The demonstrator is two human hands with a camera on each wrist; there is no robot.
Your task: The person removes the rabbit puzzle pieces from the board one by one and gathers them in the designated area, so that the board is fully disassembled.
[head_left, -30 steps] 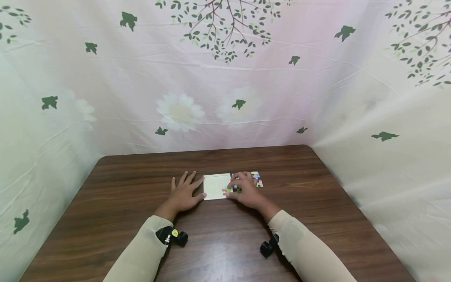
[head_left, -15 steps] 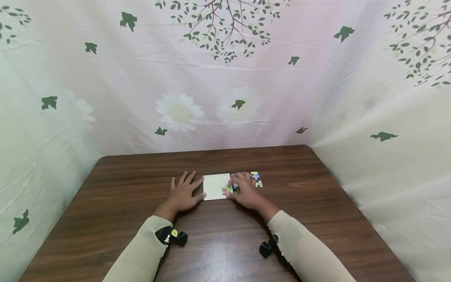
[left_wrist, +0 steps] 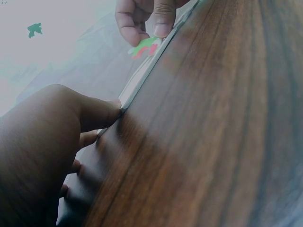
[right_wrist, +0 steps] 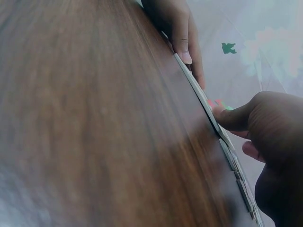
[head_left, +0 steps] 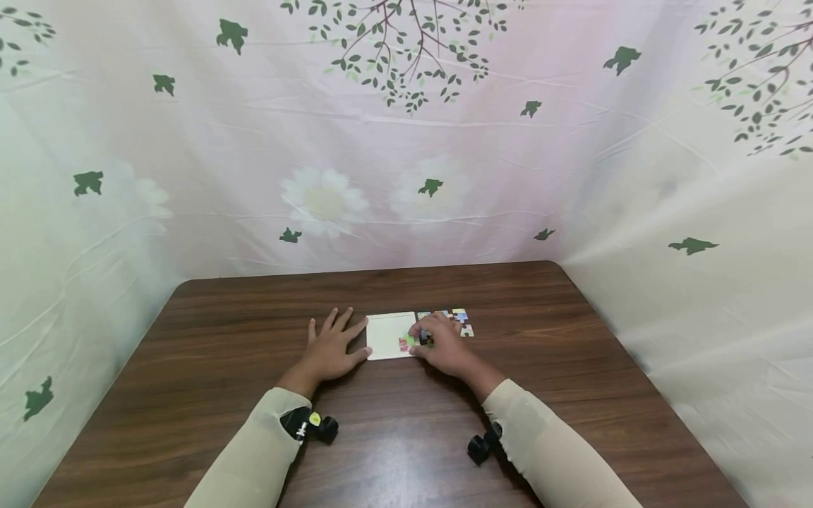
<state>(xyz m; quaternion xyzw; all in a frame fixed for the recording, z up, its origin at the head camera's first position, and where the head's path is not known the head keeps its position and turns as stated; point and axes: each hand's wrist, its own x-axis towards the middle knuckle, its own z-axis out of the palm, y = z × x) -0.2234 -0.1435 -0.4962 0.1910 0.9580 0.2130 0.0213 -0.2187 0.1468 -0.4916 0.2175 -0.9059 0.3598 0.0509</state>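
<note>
A white puzzle tray [head_left: 384, 334] lies flat on the wooden table. Spread out at its left side, my left hand [head_left: 332, 353] touches the edge with thumb and forefinger. My right hand [head_left: 446, 347] pinches a green and red jigsaw piece [left_wrist: 146, 46] between thumb and fingers, low over the tray's near right corner. In the left wrist view the piece sits tilted at the fingertips. More jigsaw pieces [head_left: 461, 316] lie right of the tray, partly hidden under the right hand.
The brown table [head_left: 406, 437] reaches back to a pale curtain [head_left: 381, 155] printed with leaves and flowers. In the right wrist view a row of flat pieces [right_wrist: 244, 189] runs along beside the tray.
The jigsaw piece has shifted very slightly left over the tray, and my right fingers have moved a little. My left hand stays where it was.
</note>
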